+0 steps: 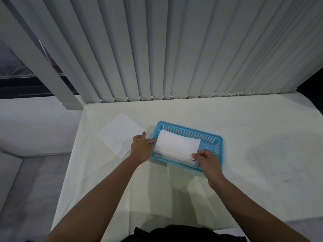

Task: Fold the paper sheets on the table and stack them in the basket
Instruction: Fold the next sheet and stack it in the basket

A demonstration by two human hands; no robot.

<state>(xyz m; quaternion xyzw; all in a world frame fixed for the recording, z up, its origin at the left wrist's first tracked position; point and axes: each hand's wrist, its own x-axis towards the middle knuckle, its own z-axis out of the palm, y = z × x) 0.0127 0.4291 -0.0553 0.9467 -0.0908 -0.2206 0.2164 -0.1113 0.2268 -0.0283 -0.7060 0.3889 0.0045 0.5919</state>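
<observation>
Over the blue basket, the left hand pinches the folded sheet at its left end and the right hand clamps its near-right corner, seemingly atop earlier folds; lower it level and square to the basket walls.
</observation>
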